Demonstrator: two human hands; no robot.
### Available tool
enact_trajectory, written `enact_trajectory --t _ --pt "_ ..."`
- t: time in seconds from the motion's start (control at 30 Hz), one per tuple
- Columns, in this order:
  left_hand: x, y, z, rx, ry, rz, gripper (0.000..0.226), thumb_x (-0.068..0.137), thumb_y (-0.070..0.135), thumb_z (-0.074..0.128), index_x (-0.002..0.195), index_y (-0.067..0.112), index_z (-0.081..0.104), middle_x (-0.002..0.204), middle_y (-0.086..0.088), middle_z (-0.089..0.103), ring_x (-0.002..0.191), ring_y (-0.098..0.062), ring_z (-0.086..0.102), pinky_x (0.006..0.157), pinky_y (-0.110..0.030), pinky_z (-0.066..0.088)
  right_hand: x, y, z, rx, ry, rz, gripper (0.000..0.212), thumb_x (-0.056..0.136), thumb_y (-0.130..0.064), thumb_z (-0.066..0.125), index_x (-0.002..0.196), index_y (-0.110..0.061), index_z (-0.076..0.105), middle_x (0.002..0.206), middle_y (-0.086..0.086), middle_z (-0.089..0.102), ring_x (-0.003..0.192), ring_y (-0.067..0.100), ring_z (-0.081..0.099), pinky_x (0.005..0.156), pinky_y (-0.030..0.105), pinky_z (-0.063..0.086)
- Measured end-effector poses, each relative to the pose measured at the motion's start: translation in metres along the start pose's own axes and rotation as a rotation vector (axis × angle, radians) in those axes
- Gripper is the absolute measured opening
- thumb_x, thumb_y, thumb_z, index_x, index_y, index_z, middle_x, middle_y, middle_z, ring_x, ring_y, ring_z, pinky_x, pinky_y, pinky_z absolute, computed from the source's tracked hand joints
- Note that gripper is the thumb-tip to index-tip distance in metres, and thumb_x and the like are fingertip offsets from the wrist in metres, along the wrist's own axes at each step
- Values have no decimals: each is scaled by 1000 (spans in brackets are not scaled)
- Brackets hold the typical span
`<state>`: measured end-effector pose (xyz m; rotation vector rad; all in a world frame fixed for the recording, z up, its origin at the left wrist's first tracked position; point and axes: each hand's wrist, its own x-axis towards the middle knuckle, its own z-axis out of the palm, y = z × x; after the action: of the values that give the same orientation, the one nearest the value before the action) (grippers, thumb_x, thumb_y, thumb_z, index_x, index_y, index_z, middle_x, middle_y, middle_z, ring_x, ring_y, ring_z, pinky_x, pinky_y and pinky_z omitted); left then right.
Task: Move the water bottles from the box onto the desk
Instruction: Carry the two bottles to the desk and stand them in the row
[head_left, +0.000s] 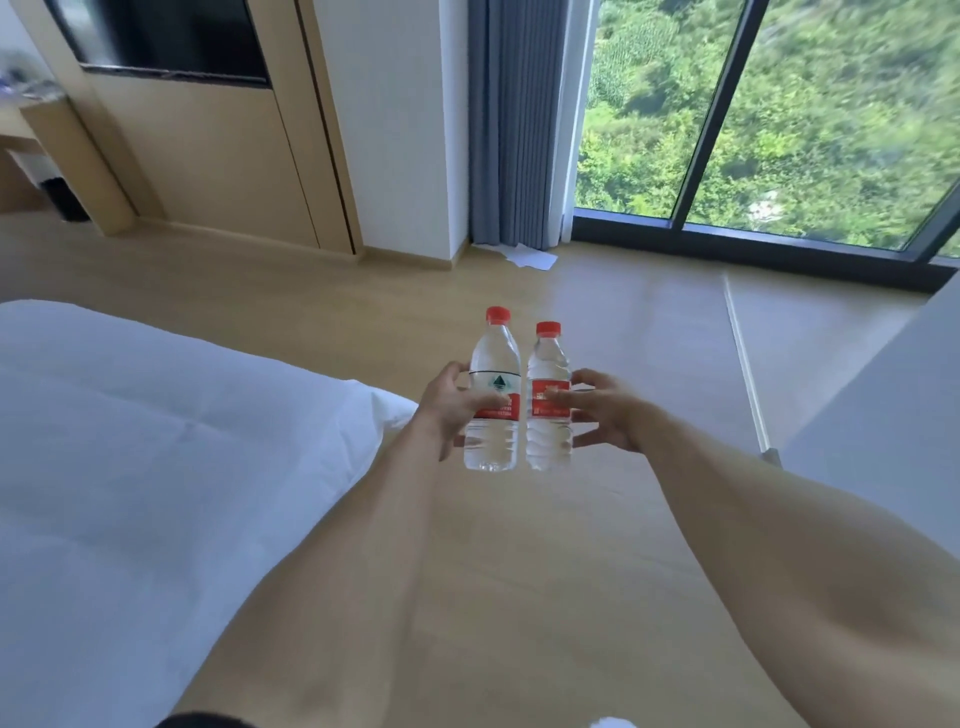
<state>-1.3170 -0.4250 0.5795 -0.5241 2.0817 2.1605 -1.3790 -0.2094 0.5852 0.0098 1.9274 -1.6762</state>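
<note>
- Two clear plastic water bottles with red caps hang upright at frame centre, touching, above the wooden floor: left bottle (492, 395), right bottle (548, 400).
- Left hand (451, 410) grips one, right hand (605, 410) the other, fingers curled round the red labels.
- Full, they likely feel heavy; thin walls dent, so mid-body holds suit.
- Wooden desk (31, 111) sits upper left.

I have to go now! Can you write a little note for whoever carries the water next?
Left hand: holds the left bottle, upright.
Right hand: holds the right bottle, upright.
Both bottles are side by side in the air over the wooden floor, next to the bed.
Done: two bottles picked up.
Left: set both on the desk. The box is not in view.
</note>
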Motion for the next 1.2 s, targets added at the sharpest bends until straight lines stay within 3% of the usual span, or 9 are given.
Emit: enact_trajectory --t 0.33,0.8,1.2 --pt "144 23 -3 -5 3 -20 53 75 10 84 119 23 58 96 -8 74 77 -22 73 66 -44 61 138 -42 -27 16 -20 9 42 85 -20 77 119 -8 56 105 11 70 92 25 70 71 50 60" --pt "383 95 9 -48 145 -56 48 74 14 85 113 26 60 93 -6 74 75 -22 74 61 -39 59 386 -151 -101 -46 -134 15 34 84 -20 79 109 -11 58 100 11 70 91 26 69 77 55 59" --pt "535 130 -46 -94 233 -66 49 71 16 87 107 33 60 90 -3 75 73 -20 75 62 -43 61 562 -216 -86 -103 -214 35 34 80 -23 83 104 -12 61 99 9 72 89 25 72 68 48 61"
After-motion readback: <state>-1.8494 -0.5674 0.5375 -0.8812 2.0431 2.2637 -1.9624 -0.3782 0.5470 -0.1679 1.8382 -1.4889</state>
